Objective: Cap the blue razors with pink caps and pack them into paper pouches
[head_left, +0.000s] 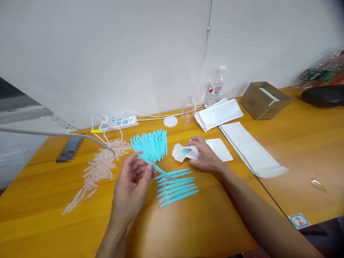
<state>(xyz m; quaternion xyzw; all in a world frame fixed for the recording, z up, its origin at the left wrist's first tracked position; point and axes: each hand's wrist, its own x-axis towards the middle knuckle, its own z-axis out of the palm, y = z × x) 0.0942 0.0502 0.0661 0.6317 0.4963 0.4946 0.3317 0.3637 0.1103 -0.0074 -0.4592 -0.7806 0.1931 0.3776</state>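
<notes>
My left hand (134,181) pinches a slim turquoise plastic stick (156,166) between thumb and fingers, its far end over a row of similar sticks (177,188) laid side by side on the table. My right hand (202,152) is closed on a small white pouch (178,153), whose mouth gapes toward the left. A bit of turquoise shows inside that opening. Beyond my left hand lies a dense pile of turquoise sticks (152,143). Partly behind my right hand, a flat white packet (220,149) rests on the table.
Translucent pinkish slips (100,163) are scattered left, near a phone (69,148). Along the wall stand a power strip (120,123), clear jar (188,111), bottle (215,87) and cardboard box (258,104). White packs (252,150) lie right. A cable (88,137) crosses the left side.
</notes>
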